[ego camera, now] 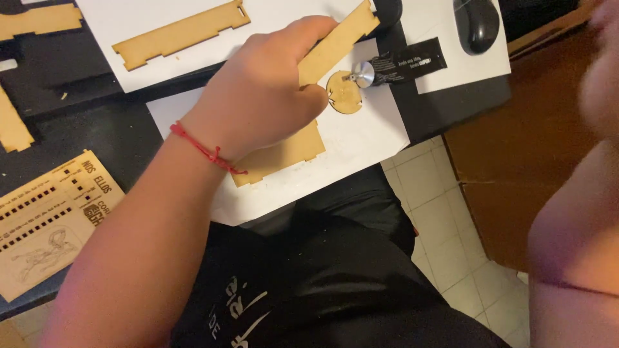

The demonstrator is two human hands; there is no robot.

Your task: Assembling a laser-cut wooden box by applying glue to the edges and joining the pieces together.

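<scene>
- Two thin plywood pieces were under your left hand (258, 96): a long wooden strip (338, 40) pinched between thumb and fingers, and a flat wooden panel (284, 154) lying beneath the palm on a white paper sheet (361, 145) near the desk's (97, 135) front edge.
- You closed the left hand on the strip at its lower end; the upper end reached toward the desk's far edge.
- Your right hand (606, 71) showed only as a blur at the right border, so I could not tell whether it was open or closed.
- I judged the strip light, stiff and brittle across its width; a grip along its long edges suited it better than bending pressure at the tip.
- A small wooden disc (343, 93) lay just beside the strip, touching the nozzle of a black glue tube (403, 63).
- Any wet glue would have made the edges slippery.
</scene>
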